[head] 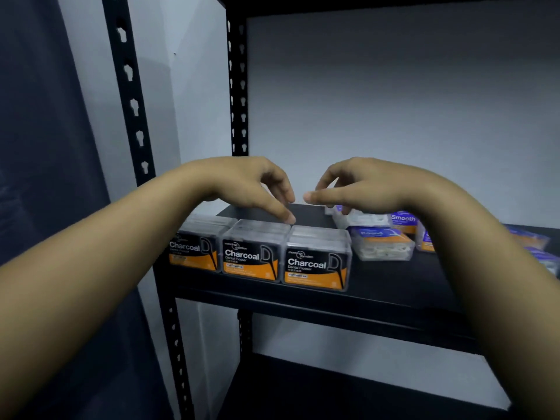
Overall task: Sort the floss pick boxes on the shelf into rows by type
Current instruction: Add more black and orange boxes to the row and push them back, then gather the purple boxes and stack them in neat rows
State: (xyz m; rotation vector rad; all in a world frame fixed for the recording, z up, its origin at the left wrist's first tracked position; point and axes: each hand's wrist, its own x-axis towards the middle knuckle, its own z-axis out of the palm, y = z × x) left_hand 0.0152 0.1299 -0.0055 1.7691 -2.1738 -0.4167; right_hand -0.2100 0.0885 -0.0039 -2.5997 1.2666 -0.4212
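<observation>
Three Charcoal boxes [316,262] are standing in a tidy row along the front edge of the black shelf [394,286], touching side by side, labels facing out. Taking the rightmost Charcoal box as the landmark: just to its right a purple-labelled box [381,242] is lying flat at an angle, and behind that one a clear box [363,219] and a Smooth box [404,221] are sitting jumbled, with more purple ones trailing off right behind the forearm.

These are small clear hard-plastic cases, probably light and stiff, with slick walls; a pinch across the two short sides or over the lid should be holding them best, and a loose grip is likely to let one slide or tip its neighbours.

Above and just behind the landmark box, the left hand [242,186] is hovering with fingers curled and spread, its thumb tip close to the box's rear top edge; whether it is touching I cannot tell. The right hand [363,186] is arching over the clear box behind, fingers parted, one fingertip seeming to graze its lid. Neither hand is gripping anything.
</observation>
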